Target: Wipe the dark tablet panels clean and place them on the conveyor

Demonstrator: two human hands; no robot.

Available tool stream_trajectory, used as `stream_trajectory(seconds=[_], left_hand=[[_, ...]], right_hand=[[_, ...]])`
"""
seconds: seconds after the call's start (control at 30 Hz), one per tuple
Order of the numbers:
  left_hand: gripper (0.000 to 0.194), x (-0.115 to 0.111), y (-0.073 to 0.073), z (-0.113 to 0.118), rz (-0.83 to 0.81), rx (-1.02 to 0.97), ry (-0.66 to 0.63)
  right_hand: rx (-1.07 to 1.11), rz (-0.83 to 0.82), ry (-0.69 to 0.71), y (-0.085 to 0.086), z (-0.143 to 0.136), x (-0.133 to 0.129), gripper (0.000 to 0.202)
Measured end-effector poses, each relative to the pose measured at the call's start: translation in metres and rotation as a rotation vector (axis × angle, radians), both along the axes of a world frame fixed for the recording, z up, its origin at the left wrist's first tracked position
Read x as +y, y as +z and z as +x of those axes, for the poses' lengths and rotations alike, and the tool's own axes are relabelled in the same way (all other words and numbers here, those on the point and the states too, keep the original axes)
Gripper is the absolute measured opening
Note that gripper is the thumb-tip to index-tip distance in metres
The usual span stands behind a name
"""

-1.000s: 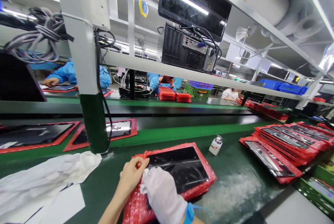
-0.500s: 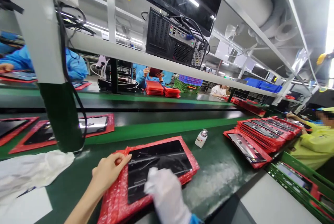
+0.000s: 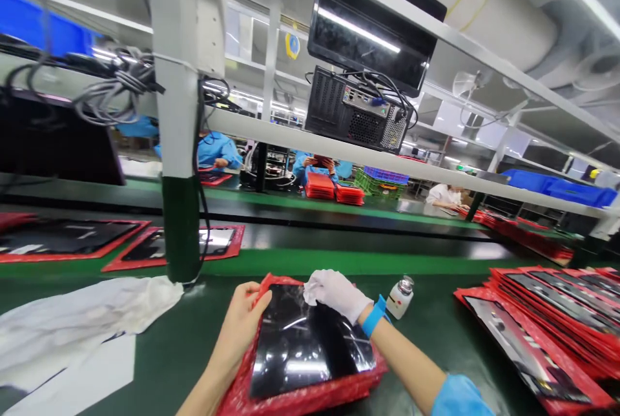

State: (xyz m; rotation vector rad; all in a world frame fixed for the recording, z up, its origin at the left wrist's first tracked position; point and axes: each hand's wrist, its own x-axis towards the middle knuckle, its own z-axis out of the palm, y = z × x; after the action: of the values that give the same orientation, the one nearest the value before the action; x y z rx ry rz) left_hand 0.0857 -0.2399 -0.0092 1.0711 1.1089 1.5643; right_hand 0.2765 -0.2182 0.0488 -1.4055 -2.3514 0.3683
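Observation:
A glossy black screen panel (image 3: 295, 345) lies on red bubble-wrap sleeves (image 3: 310, 396), stacked in front of me on the green bench. My bare left hand (image 3: 242, 319) is closed at the upper left corner of the stack, thumb over the edge. Across the panel's upper part, my right hand (image 3: 341, 293), in a white glove with a blue band (image 3: 375, 316) round the wrist, presses a bunched white cloth (image 3: 312, 290) to the glass. Cloth and glove are hard to tell apart. Right of the panel stands a small white pump bottle (image 3: 401, 298) with a metal top.
Panels on red sleeves (image 3: 552, 319) are piled at the right. On the left lie a crumpled white cloth (image 3: 97, 306) and white paper (image 3: 92, 377). A post (image 3: 181, 228) rises from the bench, with more panels (image 3: 72, 235) behind. Co-workers sit across the line.
My right hand has moved from the panel's lower part up to its upper edge. My left hand stays at the corner. The view has turned left.

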Motion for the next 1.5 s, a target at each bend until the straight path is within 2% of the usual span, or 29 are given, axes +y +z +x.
stream_trajectory(seconds=[0.13, 0.23, 0.3, 0.4, 0.47, 0.5, 0.57, 0.63, 0.7, 0.73, 0.8, 0.87, 0.93, 1.0, 1.07, 1.13, 1.2, 1.27, 1.37, 1.43, 1.5], left_hand=[[0.063, -0.008, 0.003, -0.005, -0.05, -0.148, -0.042], [0.055, -0.01, 0.006, -0.011, -0.163, -0.293, -0.229], [0.046, -0.009, 0.007, -0.014, -0.211, -0.335, -0.295], [0.034, -0.007, 0.01, -0.016, -0.255, -0.361, -0.276], [0.029, -0.007, 0.013, -0.016, -0.292, -0.372, -0.289], [0.029, -0.008, 0.015, -0.016, -0.319, -0.4, -0.311], [0.028, -0.013, 0.019, -0.016, -0.374, -0.478, -0.344], [0.019, -0.019, 0.023, -0.019, -0.406, -0.532, -0.333], [0.012, -0.026, 0.025, -0.021, -0.401, -0.505, -0.263], [0.011, -0.029, 0.026, -0.021, -0.396, -0.483, -0.228], [0.011, -0.035, 0.029, -0.02, -0.368, -0.464, -0.195], [0.02, -0.038, 0.031, -0.017, -0.303, -0.463, -0.203], [0.032, -0.039, 0.032, -0.012, -0.229, -0.447, -0.198], [0.039, -0.039, 0.032, -0.008, -0.19, -0.423, -0.181], [0.045, -0.039, 0.032, -0.006, -0.175, -0.413, -0.139], [0.05, -0.038, 0.032, -0.006, -0.166, -0.411, -0.085], [0.053, -0.036, 0.033, -0.007, -0.168, -0.411, -0.035], [0.054, -0.034, 0.033, -0.007, -0.171, -0.41, -0.014], [0.055, -0.032, 0.035, -0.006, -0.16, -0.4, 0.023], [0.054, -0.031, 0.035, -0.005, -0.148, -0.391, 0.032], [0.052, -0.029, 0.035, -0.004, -0.143, -0.387, 0.034]], right_hand=[[-0.123, 0.028, 0.091, 0.019, 0.004, -0.001, 0.014], [-0.163, 0.128, 0.064, 0.044, 0.017, -0.015, 0.015], [-0.169, 0.325, 0.01, 0.063, 0.026, -0.025, 0.018], [-0.142, 0.851, -0.045, 0.075, 0.033, -0.037, 0.027], [-0.115, 1.091, 0.02, 0.065, 0.029, -0.048, 0.033], [-0.105, 1.132, 0.085, 0.054, 0.026, -0.055, 0.035], [-0.078, 1.084, 0.213, 0.024, 0.019, -0.072, 0.037], [0.032, 0.965, 0.297, -0.008, 0.017, -0.089, 0.037], [0.243, 0.779, 0.302, -0.032, 0.021, -0.102, 0.031], [0.353, 0.684, 0.262, -0.038, 0.023, -0.105, 0.027], [0.498, 0.522, 0.126, -0.041, 0.026, -0.105, 0.022], [0.517, 0.445, -0.045, -0.033, 0.019, -0.095, 0.028], [0.487, 0.404, -0.139, -0.025, 0.0, -0.078, 0.032], [0.403, 0.4, -0.152, -0.021, -0.025, -0.061, 0.026], [0.225, 0.479, -0.069, -0.022, -0.044, -0.045, 0.019], [0.031, 0.575, 0.002, -0.026, -0.046, -0.034, 0.014], [-0.044, 0.627, -0.041, -0.032, -0.028, -0.027, 0.014], [-0.054, 0.65, -0.195, -0.042, 0.003, -0.027, 0.018], [-0.16, 0.719, -0.449, -0.068, 0.047, -0.042, 0.026], [-0.25, 0.775, -0.545, -0.087, 0.06, -0.058, 0.022], [-0.25, 0.817, -0.591, -0.103, 0.055, -0.074, 0.021]])
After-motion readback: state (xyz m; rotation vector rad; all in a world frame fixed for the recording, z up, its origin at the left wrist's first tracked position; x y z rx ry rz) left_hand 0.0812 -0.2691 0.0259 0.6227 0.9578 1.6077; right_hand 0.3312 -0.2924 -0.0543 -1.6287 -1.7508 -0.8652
